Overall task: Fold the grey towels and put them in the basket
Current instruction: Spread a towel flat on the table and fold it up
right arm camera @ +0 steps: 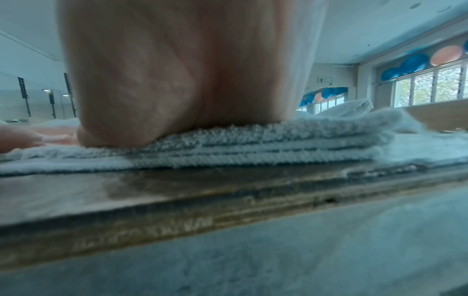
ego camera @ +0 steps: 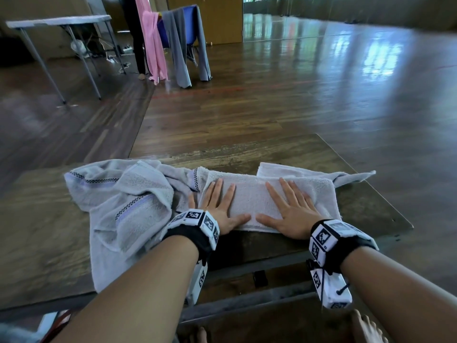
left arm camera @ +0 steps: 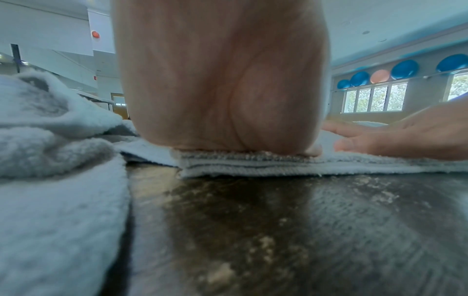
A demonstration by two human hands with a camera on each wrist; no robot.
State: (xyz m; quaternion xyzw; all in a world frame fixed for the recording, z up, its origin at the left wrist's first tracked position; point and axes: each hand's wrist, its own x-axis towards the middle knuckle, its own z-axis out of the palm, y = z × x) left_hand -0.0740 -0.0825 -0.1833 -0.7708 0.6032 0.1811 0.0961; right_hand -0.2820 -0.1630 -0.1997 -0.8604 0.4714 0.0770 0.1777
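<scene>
A: Hands?
B: Left hand (ego camera: 220, 209) and right hand (ego camera: 291, 214) flat on folded towel (ego camera: 252, 199), fingers straight, spread, thumbs nearly meeting, on table (ego camera: 284, 154).
A: Wrist views?
B: Stacked layers (right arm camera: 253, 148) under the palms.
A: Around?
B: Crumpled towel (ego camera: 123, 206) just left, touching. Basket not seen.

- A dark, worn wooden table (ego camera: 284, 149) fills the foreground.
- At 11 o'clock stands a grey folding table (ego camera: 59, 21), cables (ego camera: 116, 58) on the floor beneath it.
- At 12 o'clock a pink cloth (ego camera: 153, 45) hangs beside what may be a blue chair (ego camera: 190, 33).
- Blue and orange balls (left arm camera: 405, 69) line the far wall above the windows (left arm camera: 375, 98).
</scene>
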